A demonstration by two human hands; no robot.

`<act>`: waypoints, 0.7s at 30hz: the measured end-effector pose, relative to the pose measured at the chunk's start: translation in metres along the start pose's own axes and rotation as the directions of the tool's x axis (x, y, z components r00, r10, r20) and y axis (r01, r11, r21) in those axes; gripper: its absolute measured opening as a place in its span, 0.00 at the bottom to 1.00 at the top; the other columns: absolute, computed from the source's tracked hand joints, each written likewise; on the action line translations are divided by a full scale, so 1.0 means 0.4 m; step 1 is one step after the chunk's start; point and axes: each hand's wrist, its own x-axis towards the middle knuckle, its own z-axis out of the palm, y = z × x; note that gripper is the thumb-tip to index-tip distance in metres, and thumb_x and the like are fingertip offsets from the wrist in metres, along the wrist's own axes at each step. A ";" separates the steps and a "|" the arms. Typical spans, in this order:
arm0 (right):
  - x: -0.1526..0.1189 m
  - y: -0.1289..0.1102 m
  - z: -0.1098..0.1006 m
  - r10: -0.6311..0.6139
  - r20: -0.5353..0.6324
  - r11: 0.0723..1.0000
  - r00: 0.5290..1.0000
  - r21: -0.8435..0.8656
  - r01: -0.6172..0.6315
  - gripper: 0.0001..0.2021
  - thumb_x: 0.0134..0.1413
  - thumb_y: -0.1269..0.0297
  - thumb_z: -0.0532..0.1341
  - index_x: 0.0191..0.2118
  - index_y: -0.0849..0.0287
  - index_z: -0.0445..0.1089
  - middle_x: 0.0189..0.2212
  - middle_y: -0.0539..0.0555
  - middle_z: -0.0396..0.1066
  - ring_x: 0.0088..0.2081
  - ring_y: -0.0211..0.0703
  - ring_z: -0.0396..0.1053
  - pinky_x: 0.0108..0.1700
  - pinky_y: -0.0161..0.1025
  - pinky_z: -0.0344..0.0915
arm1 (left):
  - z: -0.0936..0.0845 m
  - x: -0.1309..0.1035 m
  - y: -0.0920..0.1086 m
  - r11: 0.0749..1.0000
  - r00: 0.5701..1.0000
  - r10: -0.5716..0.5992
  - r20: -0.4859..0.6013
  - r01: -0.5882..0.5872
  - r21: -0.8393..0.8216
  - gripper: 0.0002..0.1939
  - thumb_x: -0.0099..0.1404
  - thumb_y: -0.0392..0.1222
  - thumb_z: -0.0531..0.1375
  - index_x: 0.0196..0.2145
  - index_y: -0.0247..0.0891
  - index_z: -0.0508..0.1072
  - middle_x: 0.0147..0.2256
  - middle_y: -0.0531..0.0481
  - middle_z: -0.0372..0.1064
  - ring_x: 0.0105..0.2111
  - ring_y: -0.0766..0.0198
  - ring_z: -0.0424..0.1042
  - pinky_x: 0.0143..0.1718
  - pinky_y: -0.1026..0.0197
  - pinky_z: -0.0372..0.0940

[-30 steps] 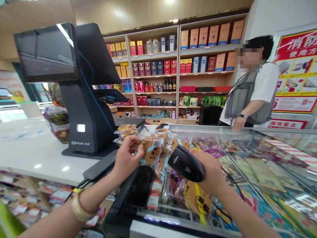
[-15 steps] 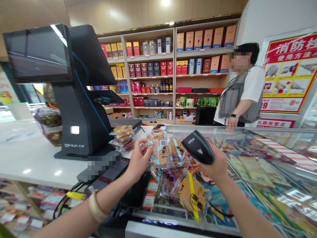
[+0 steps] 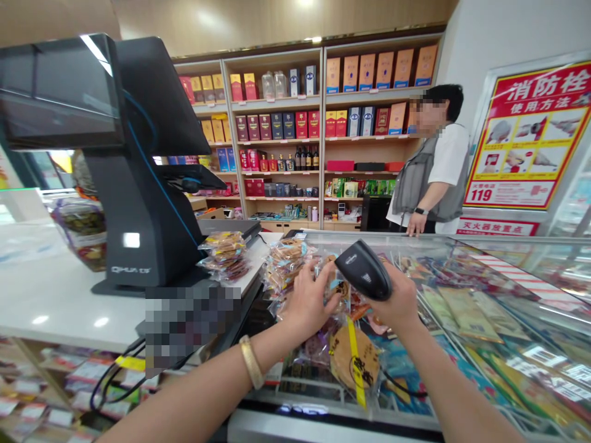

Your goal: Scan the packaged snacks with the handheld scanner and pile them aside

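Note:
My right hand (image 3: 399, 301) is wrapped round a black handheld scanner (image 3: 363, 269), held above the glass-topped case. My left hand (image 3: 311, 295), its fingers spread and bent, reaches over a wrapped cracker pack with a blue strip (image 3: 340, 288); whether the fingertips grip it is hidden. Just left of that hand lies a pile of wrapped crackers (image 3: 284, 261). Nearer to me, a round cracker pack with a yellow strip (image 3: 354, 360) rests on the case. Another stack of cracker packs (image 3: 225, 253) sits by the black terminal.
A black checkout terminal (image 3: 143, 184) stands on the white counter (image 3: 55, 307) at left. Beyond the glass case (image 3: 462, 246) a person (image 3: 429, 172) rests a hand on its far edge. Cables hang at the counter's front. Shelves of boxes (image 3: 277, 126) line the back.
My left hand has moved right, toward the scanner, and the blue-strip packs it was at now show left of and beneath it. The view has shifted slightly. My right hand still holds the scanner.

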 end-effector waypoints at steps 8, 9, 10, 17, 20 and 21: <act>-0.013 0.018 0.012 0.010 0.036 1.000 0.999 -0.021 -0.009 0.05 0.46 0.66 0.60 0.33 0.56 0.68 0.29 0.54 0.73 0.32 0.49 0.71 0.32 0.40 0.65 | 0.010 0.053 0.029 0.988 0.995 -0.014 0.094 -0.001 0.154 0.26 0.62 0.49 0.58 0.57 0.44 0.65 0.65 0.35 0.45 0.64 0.39 0.48 0.60 0.36 0.49; -0.013 0.018 0.011 0.011 0.039 1.000 0.999 -0.017 -0.010 0.05 0.47 0.65 0.60 0.33 0.56 0.68 0.29 0.54 0.73 0.32 0.48 0.71 0.33 0.40 0.65 | 0.006 0.052 0.030 0.988 0.993 -0.004 0.115 -0.014 0.153 0.27 0.61 0.50 0.59 0.56 0.43 0.65 0.65 0.34 0.45 0.64 0.38 0.48 0.60 0.35 0.49; -0.013 0.018 0.011 0.009 0.042 1.000 0.999 -0.013 -0.009 0.05 0.47 0.64 0.60 0.33 0.56 0.68 0.29 0.54 0.72 0.31 0.48 0.71 0.32 0.40 0.65 | 0.002 0.049 0.031 0.988 0.991 0.008 0.131 -0.028 0.149 0.28 0.60 0.51 0.60 0.56 0.42 0.65 0.65 0.33 0.44 0.64 0.37 0.47 0.60 0.35 0.48; -0.010 0.015 0.008 -0.036 0.045 0.999 0.998 -0.033 0.038 0.03 0.47 0.65 0.59 0.30 0.56 0.67 0.25 0.52 0.69 0.28 0.46 0.69 0.30 0.38 0.62 | -0.041 -0.022 0.007 0.988 0.985 0.099 0.144 -0.115 0.103 0.40 0.54 0.48 0.65 0.63 0.47 0.56 0.65 0.36 0.44 0.64 0.39 0.48 0.59 0.37 0.52; -0.009 0.015 0.007 -0.062 0.034 0.997 0.998 -0.034 0.063 0.02 0.47 0.65 0.59 0.30 0.56 0.66 0.23 0.51 0.67 0.27 0.45 0.68 0.29 0.37 0.61 | -0.091 -0.049 -0.033 0.985 0.984 0.168 0.053 -0.170 0.032 0.33 0.59 0.43 0.61 0.61 0.45 0.59 0.61 0.38 0.52 0.62 0.48 0.54 0.60 0.44 0.54; -0.009 0.016 0.006 -0.066 0.028 0.997 0.997 -0.034 0.067 0.02 0.47 0.66 0.59 0.30 0.56 0.65 0.23 0.50 0.67 0.26 0.45 0.67 0.28 0.37 0.60 | -0.115 -0.051 -0.055 0.985 0.985 0.172 0.001 -0.172 0.014 0.29 0.61 0.42 0.59 0.60 0.44 0.61 0.59 0.39 0.55 0.60 0.51 0.56 0.60 0.47 0.56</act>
